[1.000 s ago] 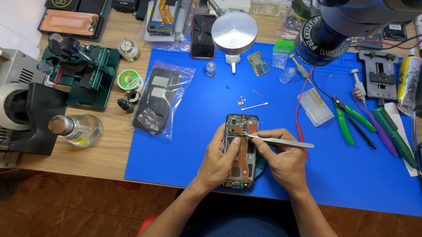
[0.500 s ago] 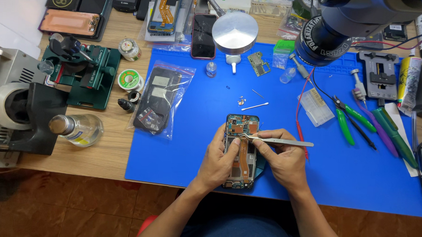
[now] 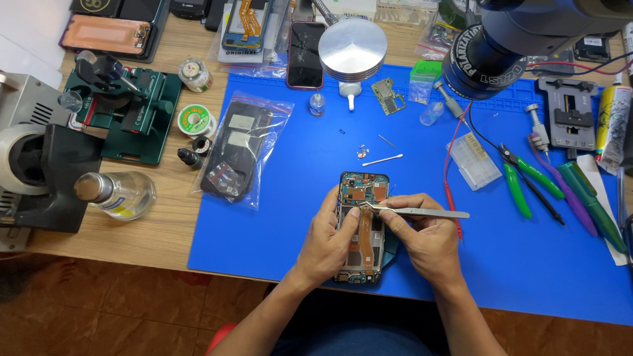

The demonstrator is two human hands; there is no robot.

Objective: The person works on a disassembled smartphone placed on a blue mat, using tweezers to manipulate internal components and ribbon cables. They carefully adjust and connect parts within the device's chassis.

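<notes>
An opened phone (image 3: 364, 189) lies lengthwise on the blue work mat (image 3: 286, 219), its circuit board and orange flex cable showing. My left hand (image 3: 330, 239) grips its left edge, thumb lying across the inside. My right hand (image 3: 428, 236) pinches silver tweezers (image 3: 422, 212). Their tip touches the board near the upper middle, close to my left thumb. The phone's lower half is partly hidden by both hands.
A microscope head (image 3: 489, 47) hangs over the mat's far right. Pliers and screwdrivers (image 3: 544, 182) lie to the right, with red wires (image 3: 451, 162) beside them. A bagged phone part (image 3: 236, 149), a cotton swab (image 3: 383, 159), small screws (image 3: 362, 151), a green clamp jig (image 3: 124, 109) and a glass bottle (image 3: 120, 193) sit left.
</notes>
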